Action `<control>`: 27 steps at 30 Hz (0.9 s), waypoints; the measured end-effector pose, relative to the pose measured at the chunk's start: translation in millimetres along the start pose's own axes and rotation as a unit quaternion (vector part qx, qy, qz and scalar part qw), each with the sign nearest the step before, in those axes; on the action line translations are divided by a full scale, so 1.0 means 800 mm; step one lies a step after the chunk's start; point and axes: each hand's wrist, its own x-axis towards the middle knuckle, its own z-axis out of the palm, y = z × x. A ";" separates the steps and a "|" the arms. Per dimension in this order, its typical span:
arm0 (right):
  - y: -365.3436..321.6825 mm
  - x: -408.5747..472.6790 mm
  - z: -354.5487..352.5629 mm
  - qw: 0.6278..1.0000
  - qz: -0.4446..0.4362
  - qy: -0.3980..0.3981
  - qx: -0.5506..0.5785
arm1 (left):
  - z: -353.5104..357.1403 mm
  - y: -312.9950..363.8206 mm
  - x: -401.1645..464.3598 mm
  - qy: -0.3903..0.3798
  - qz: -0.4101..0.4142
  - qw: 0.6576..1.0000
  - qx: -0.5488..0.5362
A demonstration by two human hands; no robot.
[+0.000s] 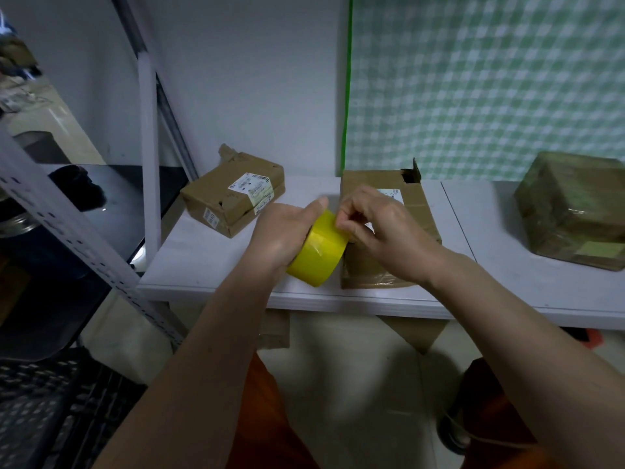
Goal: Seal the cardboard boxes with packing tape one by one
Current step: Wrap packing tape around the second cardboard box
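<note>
- Picking at the tape end looks like the step in hand: the left hand [282, 236] wraps round a fat roll of glossy yellow packing tape [319, 250] held just above the near edge of the pale grey table [209, 262], thumb up over the top of the roll.
- Right hand [378, 228] has its fingertips pinched narrow on the roll's upper rim, like it's scratching up the loose end. No strip pulled out that I can see.
- Progress-wise, I'd say early-to-middle. The middle brown cardboard box [416, 211], right behind the hands, has a torn flap sticking up at its far corner and isn't sealed with yellow tape yet, so it's probably next.
- The flatter, dented brown cardboard box with white shipping labels [233, 194] sits well apart on the left, also no yellow tape showing.
- The bulky box wrapped all over in shiny clear film or tape [575, 208], far right, looks done already, though I can't be sure.
- Cardboard is matte and creased; the tape is smooth and slick.
</note>
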 end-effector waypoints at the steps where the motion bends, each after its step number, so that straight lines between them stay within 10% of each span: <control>1: 0.001 0.000 0.001 1.000 0.005 0.025 -0.006 | -0.001 0.002 -0.002 -0.009 -0.001 1.000 -0.005; 7: 0.002 0.010 0.004 0.996 0.025 0.084 -0.026 | 0.000 0.002 -0.028 -0.097 0.082 0.991 0.043; 27: -0.005 0.011 -0.009 0.998 0.011 0.055 0.004 | -0.003 0.017 -0.022 -0.010 0.101 0.991 0.083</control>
